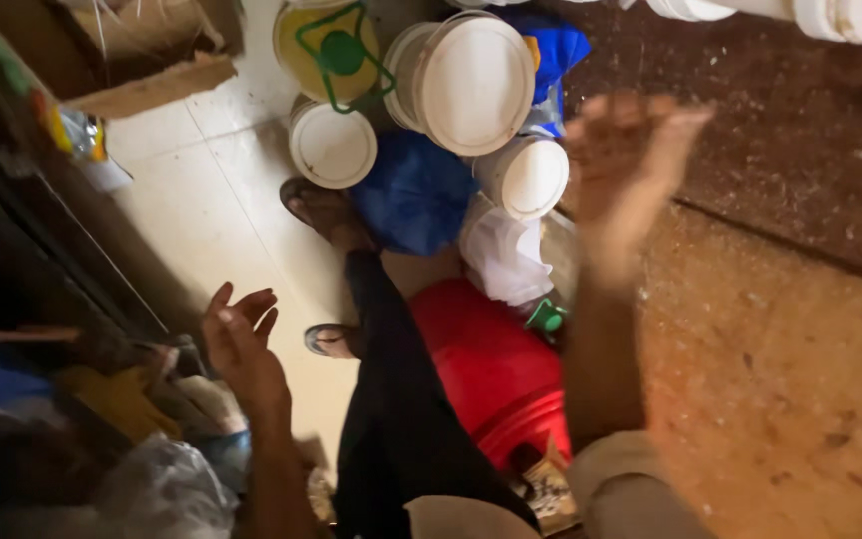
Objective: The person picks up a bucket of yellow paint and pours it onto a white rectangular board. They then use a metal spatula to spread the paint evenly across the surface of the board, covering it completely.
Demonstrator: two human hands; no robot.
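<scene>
Hands first: left hand is raised over the pale tiled floor, palm turned up, fingers loosely spread and curled, holding nothing. Right hand is lifted above the brown speckled counter; motion-blurred, fingers appear open and empty, though the blur leaves some doubt. Neither hand touches anything; nearest the right one is a small white lidded tub, nearest the left a clutter of crumpled plastic bags on the dark shelf side. Containers are crowded on the floor against the counter base, probably to leave a walking strip of tile free. Inventory: large white bucket lid at top centre; smaller white lid to its left; yellowish tub with a green handle frame behind; blue plastic bag wedged among them; white bag below it; red bucket nearest the person's legs, a small green cap at its rim. Cardboard box sits upper left, flap open. Small printed packet lies by the red bucket; print too small to describe. Sandalled foot stands beside the blue bag.
</scene>
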